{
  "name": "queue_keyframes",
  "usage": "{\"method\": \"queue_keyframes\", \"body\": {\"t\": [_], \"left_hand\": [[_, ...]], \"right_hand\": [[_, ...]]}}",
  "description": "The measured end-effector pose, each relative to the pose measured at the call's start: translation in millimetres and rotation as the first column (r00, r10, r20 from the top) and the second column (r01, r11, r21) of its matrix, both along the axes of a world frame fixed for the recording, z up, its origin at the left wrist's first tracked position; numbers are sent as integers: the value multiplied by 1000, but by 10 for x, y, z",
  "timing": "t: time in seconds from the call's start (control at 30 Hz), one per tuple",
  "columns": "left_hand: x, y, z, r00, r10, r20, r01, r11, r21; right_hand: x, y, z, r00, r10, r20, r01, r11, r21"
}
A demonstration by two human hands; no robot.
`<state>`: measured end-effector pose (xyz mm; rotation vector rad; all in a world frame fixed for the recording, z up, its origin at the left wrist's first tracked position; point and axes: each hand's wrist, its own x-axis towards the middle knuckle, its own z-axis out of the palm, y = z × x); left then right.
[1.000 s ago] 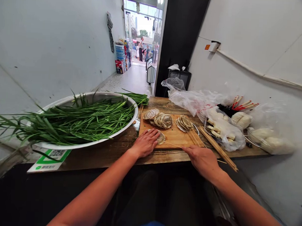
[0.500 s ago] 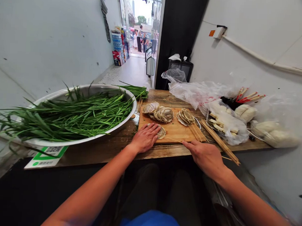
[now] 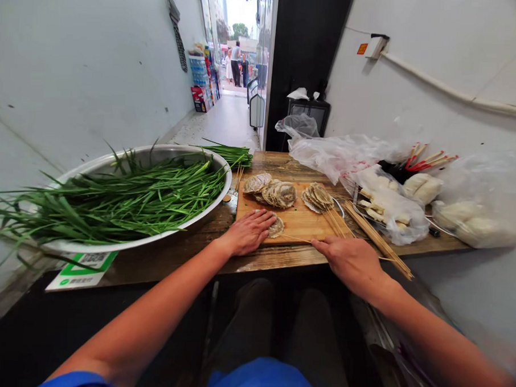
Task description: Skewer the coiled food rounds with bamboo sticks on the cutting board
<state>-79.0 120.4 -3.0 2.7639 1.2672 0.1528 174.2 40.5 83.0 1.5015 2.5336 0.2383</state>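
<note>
My left hand point(image 3: 248, 232) lies flat, palm down, on a round ridged brown slice point(image 3: 277, 227) at the near edge of a wooden cutting board point(image 3: 302, 221). My right hand point(image 3: 351, 261) pinches the near end of a thin bamboo skewer point(image 3: 296, 239) whose tip points at that slice. Farther back on the board lie two heaps of the same slices, one at the left point(image 3: 272, 192) and a skewered one at the right point(image 3: 318, 197). A bundle of loose skewers point(image 3: 378, 238) lies just right of my right hand.
A big metal basin point(image 3: 123, 244) heaped with green chives point(image 3: 121, 199) fills the table's left. Plastic bags with pale food point(image 3: 389, 208) and red-tipped chopsticks point(image 3: 426, 161) sit at the right by the wall. A QR-code card point(image 3: 81, 268) lies under the basin. People stand in the far doorway.
Both hands stay on the slice and skewer. The skewer has slid slightly toward the slice. My head has moved back a little, shifting the view.
</note>
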Motion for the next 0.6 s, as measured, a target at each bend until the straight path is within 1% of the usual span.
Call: {"method": "queue_keyframes", "body": {"t": [0.13, 0.2, 0.27, 0.43, 0.53, 0.6], "left_hand": [[0, 5, -10, 1000, -2, 2, 2, 1000, 24], [-1, 4, -19, 1000, -8, 7, 8, 1000, 30], [-2, 4, -18, 1000, -13, 13, 12, 1000, 27], [-3, 0, 11, 1000, -4, 11, 4, 1000, 14], [-1, -3, 20, 1000, 3, -3, -3, 1000, 10], [2, -2, 21, 1000, 4, -4, -4, 1000, 8]], "right_hand": [[-120, -33, 89, 999, -32, 43, 34, 998, -44], [-142, -22, 93, 998, -40, 37, 42, 998, -47], [-119, 5, 58, 999, -32, 9, 32, 999, -42], [13, 51, -135, 996, -3, -84, 0, 999, -43], [53, 30, -285, 991, -30, -127, 26, 999, -30], [75, 16, -412, 979, -55, -195, 51, 998, -27]]}}
